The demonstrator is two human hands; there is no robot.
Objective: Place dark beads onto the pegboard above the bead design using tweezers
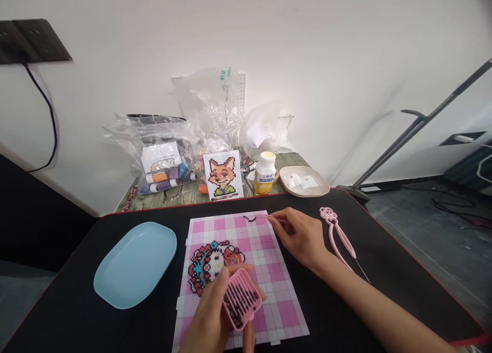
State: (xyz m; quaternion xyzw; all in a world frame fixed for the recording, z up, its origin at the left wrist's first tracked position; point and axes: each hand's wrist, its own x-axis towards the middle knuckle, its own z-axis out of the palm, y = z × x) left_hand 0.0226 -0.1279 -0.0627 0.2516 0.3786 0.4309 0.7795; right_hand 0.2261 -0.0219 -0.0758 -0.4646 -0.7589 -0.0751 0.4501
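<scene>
My left hand (210,303) is closed around a small pink ridged bead tray (243,297) with dark beads in its grooves. It holds the tray above the lower part of a pink-and-white checked pegboard (286,312). In my right hand (303,236) is a pair of thin pink tweezers (266,216), pinched between the fingers and pointing left. Their tip is by a short curved row of black beads (249,219) near the board's top edge. A bead picture (207,263) in red, white, blue and black covers the board's left side, partly hidden by my left hand.
A blue tray (136,266) lies on the left, and pink flower-handled tweezers (338,232) on the right. Behind the mat stand a fox pattern card (224,176), a white bottle (265,173), a cream dish (305,182) with small packets, and clear bags (154,132) of bead tubes.
</scene>
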